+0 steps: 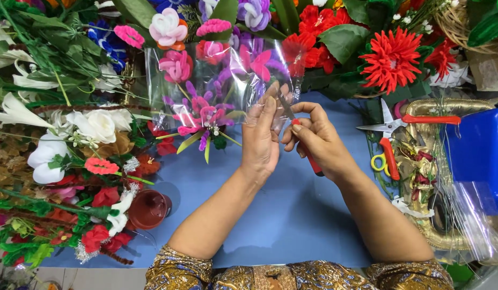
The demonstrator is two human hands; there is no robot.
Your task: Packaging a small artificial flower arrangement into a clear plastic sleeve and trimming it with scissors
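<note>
My left hand [261, 137] holds up a sheet of clear cellophane [217, 80] by its right edge, fingers pressed flat against it. My right hand [316, 140] grips a red-handled cutter [312, 161], its metal blade pointing up at the cellophane edge between my two hands. Through the film I see pink and purple artificial flowers [200, 115]. Both forearms reach out over the blue table top [292, 209], with patterned gold sleeves at the bottom edge.
Artificial flowers crowd the left side and back, white roses [96, 124] and red blooms [391, 58] among them. Red-handled scissors [399, 124] lie to the right by a gold tray [447, 107], with a blue box [482, 150] beyond. A brown lid [148, 208] sits near left.
</note>
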